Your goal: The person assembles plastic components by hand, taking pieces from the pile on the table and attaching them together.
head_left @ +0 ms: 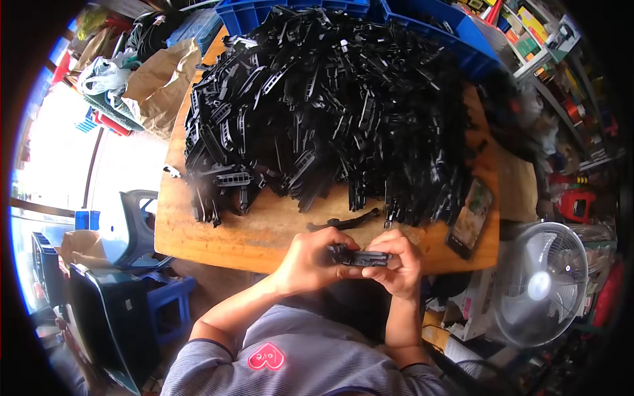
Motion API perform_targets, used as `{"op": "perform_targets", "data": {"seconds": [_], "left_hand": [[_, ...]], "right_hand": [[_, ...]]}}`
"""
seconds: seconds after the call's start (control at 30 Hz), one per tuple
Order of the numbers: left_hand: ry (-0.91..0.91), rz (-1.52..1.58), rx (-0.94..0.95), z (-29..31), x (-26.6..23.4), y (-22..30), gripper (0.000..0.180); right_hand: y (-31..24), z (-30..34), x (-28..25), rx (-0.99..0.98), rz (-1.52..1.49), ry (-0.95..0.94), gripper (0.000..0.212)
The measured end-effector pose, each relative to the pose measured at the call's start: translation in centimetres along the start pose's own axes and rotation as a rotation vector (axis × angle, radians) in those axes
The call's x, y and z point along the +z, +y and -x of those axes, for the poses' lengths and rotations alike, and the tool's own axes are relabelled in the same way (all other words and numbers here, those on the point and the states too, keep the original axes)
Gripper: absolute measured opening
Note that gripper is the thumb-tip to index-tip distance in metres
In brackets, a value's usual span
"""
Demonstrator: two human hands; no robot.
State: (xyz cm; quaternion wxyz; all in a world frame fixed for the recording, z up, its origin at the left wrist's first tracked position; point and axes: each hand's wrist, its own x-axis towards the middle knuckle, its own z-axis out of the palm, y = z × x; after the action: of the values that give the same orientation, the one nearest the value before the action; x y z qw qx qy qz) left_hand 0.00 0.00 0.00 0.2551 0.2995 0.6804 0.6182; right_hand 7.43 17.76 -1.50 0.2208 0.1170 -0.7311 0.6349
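Observation:
Between my two hands, just over the near edge of the wooden table (218,241), is a black plastic part (360,257) with slotted, layered edges. My left hand (309,259) grips its left end with fingers and thumb. On its right end my right hand (401,263) pinches it, fingers curled. Just beyond my hands a single long, thin black piece (345,221) lies on the wood. A large heap of similar black plastic parts (317,119) covers most of the tabletop. What kind of part they are, I cannot tell.
A phone (470,218) lies at the table's right edge. Blue plastic crates (436,33) stand behind the heap. At the right is a standing fan (540,285). To the left are a brown paper bag (162,86), a blue stool (168,307) and a dark box (109,323).

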Motion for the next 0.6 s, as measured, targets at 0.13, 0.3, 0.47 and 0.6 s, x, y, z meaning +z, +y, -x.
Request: {"op": "perform_targets", "data": {"seconds": [0.13, 0.3, 0.47, 0.6], "left_hand": [[-0.052, 0.011, -0.045, -0.9, 0.0, 0.9, 0.039], [-0.095, 0.017, -0.162, -4.6, -0.3, 3.0, 0.031], [0.124, -0.045, 0.077, -25.5, -5.6, 12.9, 0.02], [-0.117, -0.469, 0.409, -34.0, -9.7, 19.5, 0.063]], "right_hand": [[-0.1, -0.2, -0.6, 0.093, -0.071, 0.032, 0.03], [1.9, 3.9, -0.9, 0.221, -0.178, 0.235, 0.062], [2.7, 2.8, -0.6, 0.151, -0.113, 0.224, 0.049], [1.1, 2.3, -0.7, 0.228, -0.06, 0.271, 0.022]]}}
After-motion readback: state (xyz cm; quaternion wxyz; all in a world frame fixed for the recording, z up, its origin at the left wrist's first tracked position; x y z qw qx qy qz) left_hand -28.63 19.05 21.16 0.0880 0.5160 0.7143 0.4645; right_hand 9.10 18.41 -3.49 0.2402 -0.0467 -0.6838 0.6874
